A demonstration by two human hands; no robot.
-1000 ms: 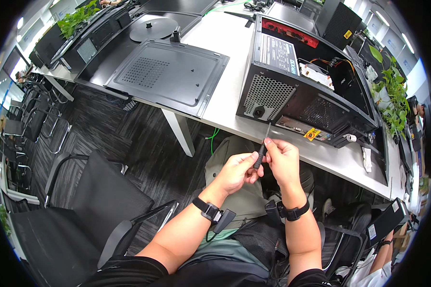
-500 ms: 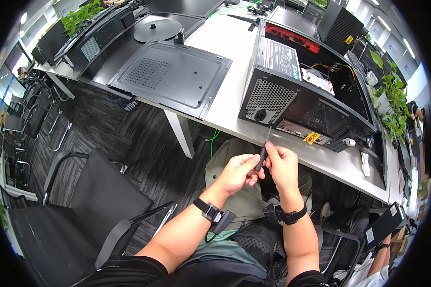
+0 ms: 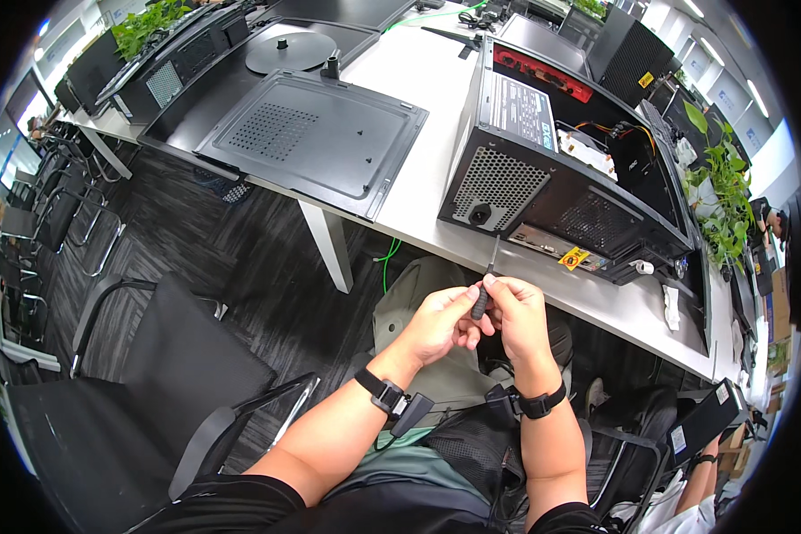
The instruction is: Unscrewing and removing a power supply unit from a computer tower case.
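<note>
We hold a dark screwdriver in front of us, just off the near edge of the white desk, its thin shaft pointing away toward the far side. Our right hand grips the handle with thumb and curled fingers, while our left hand closes thumb and fingertips about the handle's near end. The tip is close to the near lower edge of an open black computer case; we cannot tell whether they touch. The case lies on its side with its rear toward us, the power supply at its left end and a yellow label farther right. Left of it rests a black side panel, with a round base beyond. A leafy plant stands right of the case, and a black chair is near us at left.
</note>
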